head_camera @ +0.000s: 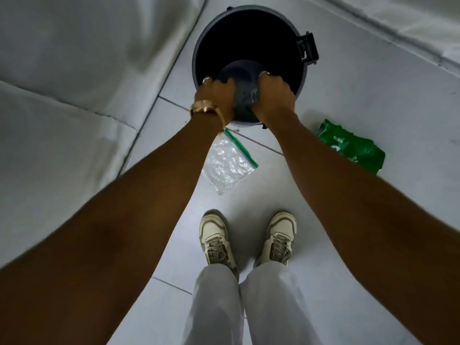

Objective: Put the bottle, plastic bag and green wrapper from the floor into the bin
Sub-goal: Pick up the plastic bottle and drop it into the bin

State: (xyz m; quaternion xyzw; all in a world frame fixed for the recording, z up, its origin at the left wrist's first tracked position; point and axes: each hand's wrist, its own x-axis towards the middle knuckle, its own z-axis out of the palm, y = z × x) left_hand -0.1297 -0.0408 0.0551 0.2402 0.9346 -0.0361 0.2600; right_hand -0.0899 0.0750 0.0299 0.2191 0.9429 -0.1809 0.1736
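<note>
A round dark grey bin (199,48) stands open on the white tiled floor. Over its near rim I hold a clear plastic bottle (242,78) between both hands, its base pointing away from me. My left hand (219,93), with a gold watch on the wrist, grips the bottle's left side. My right hand (273,95) grips its right side near the neck. A clear zip plastic bag (226,168) with a green seal strip lies on the floor just in front of the bin. A crumpled green wrapper (351,148) lies on the floor to the right.
White fabric-covered bedding (74,83) runs along the left, and more white fabric (410,23) fills the top right corner. A black latch (310,48) sticks out from the bin's right side. My feet in cream sneakers (216,241) stand behind the bag.
</note>
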